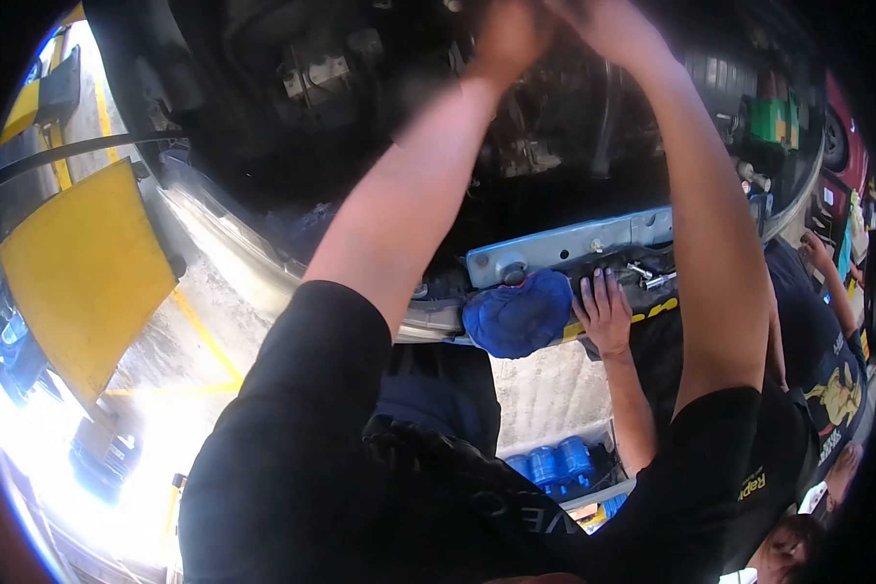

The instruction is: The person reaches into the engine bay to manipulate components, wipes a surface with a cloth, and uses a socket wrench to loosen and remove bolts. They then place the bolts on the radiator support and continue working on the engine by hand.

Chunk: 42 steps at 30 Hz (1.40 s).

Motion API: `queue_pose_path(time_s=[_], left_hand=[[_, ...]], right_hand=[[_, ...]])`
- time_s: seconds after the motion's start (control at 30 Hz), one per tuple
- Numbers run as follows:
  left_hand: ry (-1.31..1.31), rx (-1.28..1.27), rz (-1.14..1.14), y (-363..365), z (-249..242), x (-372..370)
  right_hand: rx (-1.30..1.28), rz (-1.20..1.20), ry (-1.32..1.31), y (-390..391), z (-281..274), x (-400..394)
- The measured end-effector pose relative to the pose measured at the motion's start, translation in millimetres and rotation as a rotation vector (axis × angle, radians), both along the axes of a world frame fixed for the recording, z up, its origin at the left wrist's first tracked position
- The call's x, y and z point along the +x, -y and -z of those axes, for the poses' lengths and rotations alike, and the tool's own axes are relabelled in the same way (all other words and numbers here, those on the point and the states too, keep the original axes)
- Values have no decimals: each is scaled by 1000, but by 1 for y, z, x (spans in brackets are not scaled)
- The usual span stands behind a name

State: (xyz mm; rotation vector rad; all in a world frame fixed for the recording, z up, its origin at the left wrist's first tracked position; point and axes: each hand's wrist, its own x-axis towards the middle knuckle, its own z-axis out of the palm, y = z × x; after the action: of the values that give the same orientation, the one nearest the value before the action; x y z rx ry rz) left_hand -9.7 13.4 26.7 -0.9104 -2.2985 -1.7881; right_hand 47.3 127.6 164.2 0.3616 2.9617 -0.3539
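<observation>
Both my arms reach far into a car's dark engine bay [516, 156]. At the top edge of the view are my left hand [513, 41] and, close beside it, my right hand [608, 27]. Their fingers are blurred, in shadow and partly cut off, so I cannot see what they hold or touch. Below them runs the light blue metal front crossmember [574, 243]. A bunched blue cloth [519, 313] lies on the car's front edge. Another person's hand [605, 310] rests flat beside the cloth, near shiny metal tools [652, 277].
A battery with a green part [774, 123] sits at the bay's right side. The headlight [229, 238] is on the left. A yellow panel [88, 277] stands farther left. Blue bottles [560, 462] are below. Another person [822, 341] is at the right.
</observation>
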Motion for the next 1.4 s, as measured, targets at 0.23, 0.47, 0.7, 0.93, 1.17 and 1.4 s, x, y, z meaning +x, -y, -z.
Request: queue_pose_path(time_s=[0.23, 0.47, 0.7, 0.93, 1.17, 1.4], left_hand=[[60, -122, 107, 47, -37, -26], [49, -204, 83, 28, -53, -9], [-35, -142, -40, 5, -26, 2], [-128, -36, 171, 12, -15, -16], [157, -254, 48, 15, -46, 1], [7, -79, 87, 7, -15, -1]], right_hand=[[5, 17, 95, -5, 0, -7], [-5, -12, 94, -17, 9, -13], [-12, -15, 60, -11, 6, -10], [-5, -94, -11, -10, -1, -1], [-186, 175, 233, 14, -28, -8], [-4, 49, 248, 5, -19, 0]])
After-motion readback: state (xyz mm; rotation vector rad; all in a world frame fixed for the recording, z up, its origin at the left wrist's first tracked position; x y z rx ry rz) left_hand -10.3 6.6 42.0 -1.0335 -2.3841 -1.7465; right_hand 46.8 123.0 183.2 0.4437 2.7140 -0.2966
